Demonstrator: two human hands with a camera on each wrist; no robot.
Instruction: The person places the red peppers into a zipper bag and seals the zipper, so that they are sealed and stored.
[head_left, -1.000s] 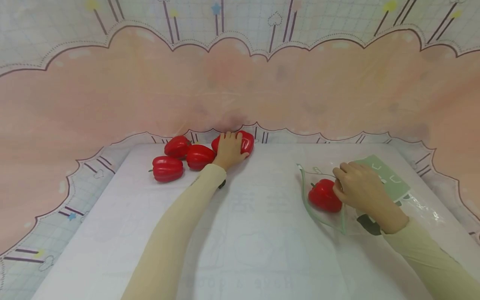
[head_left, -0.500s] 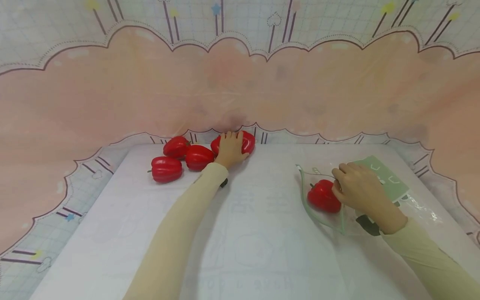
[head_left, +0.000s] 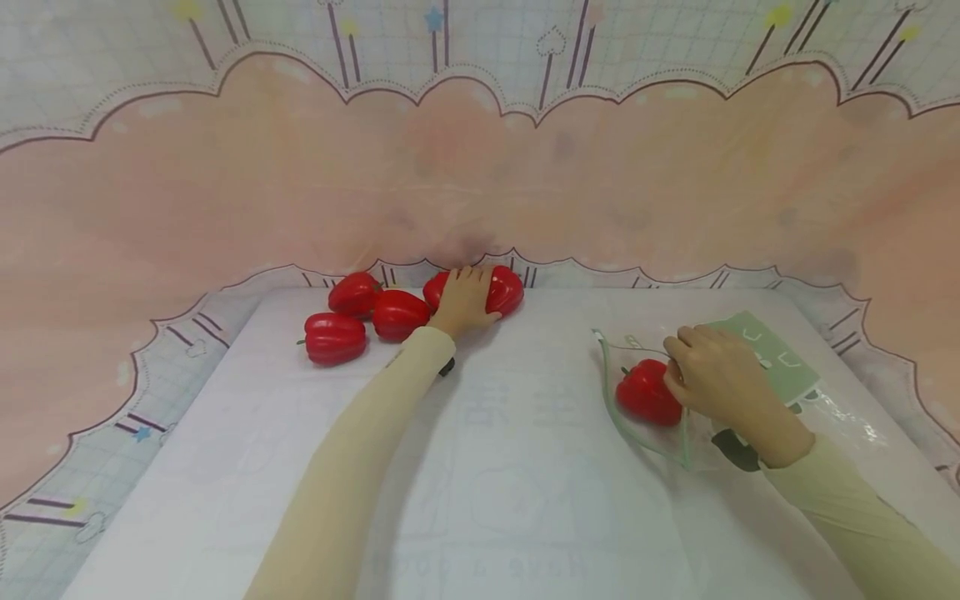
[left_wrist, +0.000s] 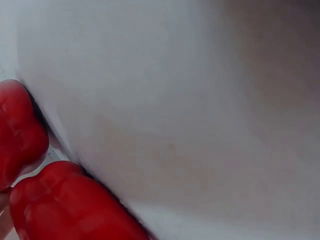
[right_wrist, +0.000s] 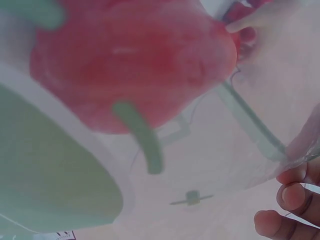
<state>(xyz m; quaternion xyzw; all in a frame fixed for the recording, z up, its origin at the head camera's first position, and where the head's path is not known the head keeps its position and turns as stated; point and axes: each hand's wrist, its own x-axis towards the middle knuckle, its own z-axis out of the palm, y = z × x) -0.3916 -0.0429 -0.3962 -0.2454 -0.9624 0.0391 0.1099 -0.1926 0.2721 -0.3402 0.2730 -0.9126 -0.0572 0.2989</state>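
Upper centre: left hand [head_left: 462, 298] curled over red pepper [head_left: 504, 289]; right hand [head_left: 712, 377] pinches bag [head_left: 780, 367] mouth, keeping it open around bagged pepper [head_left: 645, 392].

Red peppers [head_left: 333, 337], clear green-edged bag [head_left: 780, 367], pink scalloped backdrop [head_left: 480, 183], white table [head_left: 525, 467]

No legible text on the table cloth [head_left: 525, 467].

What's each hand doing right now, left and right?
Left hand: grips a red pepper at the table's far edge.
Right hand: pinches the clear bag.
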